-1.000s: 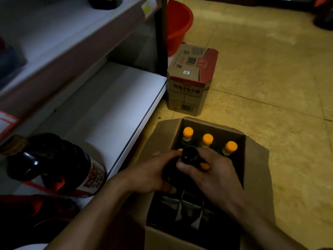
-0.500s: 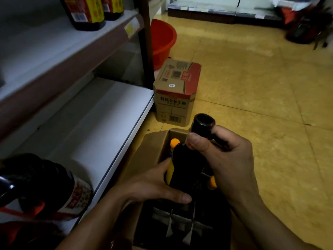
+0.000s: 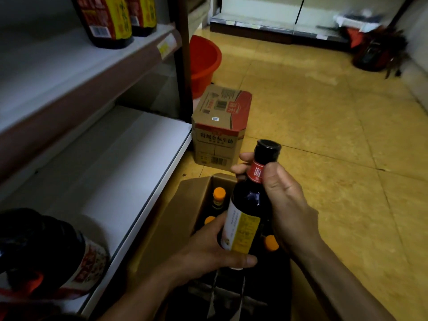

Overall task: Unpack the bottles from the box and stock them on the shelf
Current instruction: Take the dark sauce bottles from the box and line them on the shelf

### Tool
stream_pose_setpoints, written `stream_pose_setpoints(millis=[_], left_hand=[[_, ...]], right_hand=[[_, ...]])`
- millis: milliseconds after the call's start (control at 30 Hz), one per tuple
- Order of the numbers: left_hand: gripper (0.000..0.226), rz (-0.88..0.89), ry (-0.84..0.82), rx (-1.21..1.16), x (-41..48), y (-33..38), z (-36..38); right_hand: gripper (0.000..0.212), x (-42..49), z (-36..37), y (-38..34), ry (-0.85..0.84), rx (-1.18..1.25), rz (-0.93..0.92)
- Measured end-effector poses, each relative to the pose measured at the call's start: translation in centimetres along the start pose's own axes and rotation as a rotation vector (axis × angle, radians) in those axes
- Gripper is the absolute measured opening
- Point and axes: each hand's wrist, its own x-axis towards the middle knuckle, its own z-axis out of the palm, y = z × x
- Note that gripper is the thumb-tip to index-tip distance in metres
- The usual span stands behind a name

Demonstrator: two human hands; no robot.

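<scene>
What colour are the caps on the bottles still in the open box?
Orange, on the bottles in the box, seen in the head view; the held bottle has a black cap.

We stood in a dim room over a yellow tiled floor [image 3: 324, 126] with dark grout lines. A red tub [image 3: 203, 59] sat by a dark upright post [image 3: 183, 66], and a low white unit [image 3: 278, 17] lined the far wall.

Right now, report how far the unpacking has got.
Done: dark bottles already lie on the lower shelf. In hand: left hand and right hand hold one bottle above the open box. Left: several orange-capped bottles remain inside.
</scene>
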Motion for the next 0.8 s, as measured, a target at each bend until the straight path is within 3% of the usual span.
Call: stream_pose_setpoints(millis=[100, 233, 367, 533, 633, 733, 800], left_hand=[[0.065, 0.045, 0.19, -0.101, 0.6, -0.5, 0.8], [0.066, 0.099, 0.398, -0.172, 1.0, -0.2, 1.9], [0.069, 0.119, 0.327, -0.178, 0.3, 0.4, 1.4], [0.066, 0.032, 0.096, -0.236, -0.7, 1.3, 0.4], [0.068, 0.001, 0.009, -0.31, -0.8, 1.6, 0.3], [0.066, 0.04, 0.011, -0.319, -0.8, 1.7, 0.6], [0.064, 0.08, 0.096, -0.275, -0.6, 1.5, 1.1]], right_hand=[[0.026, -0.4, 0.5, -0.1, -0.049, -0.251, 0.08], [0.078, -0.8, 1.3, 2.3, -0.034, -0.311, 0.029], [0.071, -0.4, 1.0, 2.5, 0.033, -0.109, 0.112], [0.062, 0.4, -0.4, 1.8, -0.057, 0.282, 0.195], [0.068, 0.5, -1.1, 1.8, -0.13, 0.433, 0.205], [0.075, 0.6, -1.8, 2.0, -0.186, 0.515, 0.204], [0.059, 0.7, -1.9, 1.8, -0.183, 0.488, 0.204]])
